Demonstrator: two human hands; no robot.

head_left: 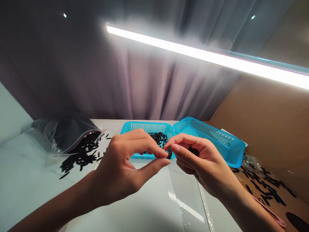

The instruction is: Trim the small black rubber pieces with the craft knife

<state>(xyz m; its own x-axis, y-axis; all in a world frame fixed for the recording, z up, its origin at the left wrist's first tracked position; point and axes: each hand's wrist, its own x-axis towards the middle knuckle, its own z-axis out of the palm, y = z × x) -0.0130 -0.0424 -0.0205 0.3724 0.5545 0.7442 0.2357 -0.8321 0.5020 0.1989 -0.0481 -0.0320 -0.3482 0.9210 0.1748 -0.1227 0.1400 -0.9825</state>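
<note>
Between my two hands is a small curved black piece (170, 152), slim and bent. My left hand (132, 161) pinches its lower end with thumb and forefinger. From the other side, my right hand (205, 158) closes thumb and forefinger on its upper part. A further dark object (193, 151) shows inside the curled fingers of my right hand; its kind is unclear. Just behind the hands stands a blue plastic basket (124, 128), with many small black pieces (159, 138) in it. My left hand covers part of this basket.
A second blue basket (238, 156) stands back right. At left, a clear zip bag (65, 135) lies beside a heap of black pieces (79, 159). More black strips (267, 190) and a pink-handled tool (277, 220) lie at right. A bright tube light (193, 51) hangs above.
</note>
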